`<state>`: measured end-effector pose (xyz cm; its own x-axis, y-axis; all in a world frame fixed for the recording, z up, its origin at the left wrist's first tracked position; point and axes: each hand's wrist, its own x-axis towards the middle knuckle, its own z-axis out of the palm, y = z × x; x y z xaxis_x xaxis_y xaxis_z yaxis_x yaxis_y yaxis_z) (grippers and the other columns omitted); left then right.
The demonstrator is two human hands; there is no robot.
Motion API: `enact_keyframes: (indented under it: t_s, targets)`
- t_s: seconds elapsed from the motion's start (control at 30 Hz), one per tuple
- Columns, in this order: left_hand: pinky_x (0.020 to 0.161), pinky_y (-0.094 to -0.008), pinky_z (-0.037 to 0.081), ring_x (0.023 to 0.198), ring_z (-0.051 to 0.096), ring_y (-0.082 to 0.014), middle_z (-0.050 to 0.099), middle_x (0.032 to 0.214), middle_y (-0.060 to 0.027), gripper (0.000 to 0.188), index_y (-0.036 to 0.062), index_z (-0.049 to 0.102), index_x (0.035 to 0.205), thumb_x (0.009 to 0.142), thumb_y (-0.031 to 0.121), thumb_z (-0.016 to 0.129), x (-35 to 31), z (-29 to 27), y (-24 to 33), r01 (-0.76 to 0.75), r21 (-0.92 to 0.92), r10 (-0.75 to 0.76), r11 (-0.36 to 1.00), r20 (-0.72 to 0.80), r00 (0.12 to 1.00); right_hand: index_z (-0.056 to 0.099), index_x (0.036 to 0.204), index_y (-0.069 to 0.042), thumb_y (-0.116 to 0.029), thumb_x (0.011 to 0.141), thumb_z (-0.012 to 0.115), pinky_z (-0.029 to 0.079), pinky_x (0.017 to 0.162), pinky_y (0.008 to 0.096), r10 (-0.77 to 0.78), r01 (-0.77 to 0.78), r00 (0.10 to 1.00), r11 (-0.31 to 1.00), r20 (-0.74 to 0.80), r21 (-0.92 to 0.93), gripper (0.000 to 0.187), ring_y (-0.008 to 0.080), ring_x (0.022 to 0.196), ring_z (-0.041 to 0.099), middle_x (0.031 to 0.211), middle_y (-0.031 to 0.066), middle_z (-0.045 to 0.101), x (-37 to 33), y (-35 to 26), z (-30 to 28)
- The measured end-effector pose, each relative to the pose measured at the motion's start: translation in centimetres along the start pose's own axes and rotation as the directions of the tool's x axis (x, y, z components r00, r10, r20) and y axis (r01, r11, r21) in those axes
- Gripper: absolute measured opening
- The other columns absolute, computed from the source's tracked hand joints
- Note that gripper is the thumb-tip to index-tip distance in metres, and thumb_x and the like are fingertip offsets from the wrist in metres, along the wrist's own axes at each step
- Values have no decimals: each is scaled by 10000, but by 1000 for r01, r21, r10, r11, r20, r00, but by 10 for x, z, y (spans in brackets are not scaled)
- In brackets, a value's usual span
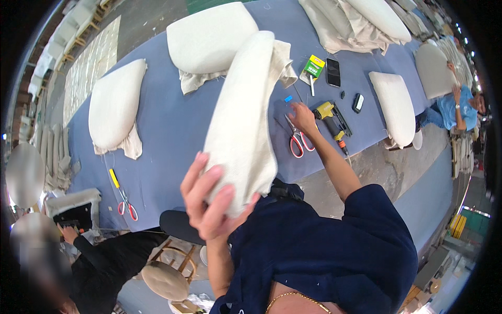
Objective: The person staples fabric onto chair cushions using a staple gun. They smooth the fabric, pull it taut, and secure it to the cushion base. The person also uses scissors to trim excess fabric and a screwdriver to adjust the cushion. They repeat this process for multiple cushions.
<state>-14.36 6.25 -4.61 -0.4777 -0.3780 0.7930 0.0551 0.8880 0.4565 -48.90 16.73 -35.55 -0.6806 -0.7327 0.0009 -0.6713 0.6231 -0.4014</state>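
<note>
A long cream upholstered chair pad [235, 115] is raised over the table, tilted, with loose fabric along its right edge. My left hand [214, 196] is closed round its lower end. Low over the tabletop, my right hand [302, 118] has its fingers curled down beside the red-handled scissors [297, 142]; what they hold is hidden. A thin dark rod and a small blue piece [288, 99] lie by its fingertips. Just right of that hand rests a yellow-and-black staple gun [333, 119] with a hose fitting.
Other cream pads [117, 104] lie around the blue-grey table [162, 136]. A green-yellow box [312, 68], a phone [333, 72], and yellow-and-red-handled scissors [123, 196] are on it. One person in black [104, 267] works at left, another in blue [455, 110] at far right. A stool [166, 280] stands below.
</note>
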Motion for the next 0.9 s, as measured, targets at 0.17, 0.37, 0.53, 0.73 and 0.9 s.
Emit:
enact_keyframes:
  t_s: [0.17, 0.37, 0.53, 0.73, 0.9]
  targets:
    - [983, -592, 538, 1147, 617, -469, 588, 1160, -208, 539, 81, 514, 1116, 794, 314, 878, -22, -20, 6, 245, -84, -257, 966, -218, 941, 685, 1069, -83, -292, 804, 763, 574, 780, 505, 82, -22, 957, 977, 277, -213, 347, 381, 909, 717, 958, 159, 724, 40, -12, -2]
    - [946, -556, 554, 1039, 668, -456, 639, 1086, -267, 390, 41, 518, 1053, 830, 250, 760, -28, -9, 9, 229, -124, -255, 966, -269, 929, 694, 1003, -68, -251, 818, 702, 585, 739, 509, -152, 345, 846, 887, 511, -307, 261, 377, 901, 735, 943, 166, 740, -6, -38, 21]
    - [923, -543, 568, 960, 714, -419, 722, 993, -259, 451, 7, 589, 1117, 716, 113, 766, 15, -19, -32, 51, -296, -98, 954, -143, 985, 696, 1011, -85, -222, 894, 624, 572, 747, 489, -270, 311, 936, 934, 224, -174, 194, 385, 912, 708, 991, 163, 741, -19, 7, 38]
    - [1056, -448, 458, 1124, 648, -284, 701, 1104, -195, 441, -28, 591, 1165, 885, 296, 696, -9, -62, -58, 430, -323, -525, 843, -323, 787, 626, 1246, -7, -104, 938, 681, 544, 682, 339, 385, -353, 921, 772, 53, 529, 328, 210, 772, 669, 871, 112, 688, -55, 84, -45]
    - [1109, -468, 405, 1180, 626, -306, 708, 1111, -185, 255, -17, 626, 1032, 1025, 220, 530, -50, -69, -33, 549, -293, -612, 783, -526, 591, 616, 1206, 47, -225, 1017, 612, 566, 980, 401, 349, -271, 914, 150, 206, 951, 331, 260, 1020, 708, 1081, 146, 713, -75, 88, -131]
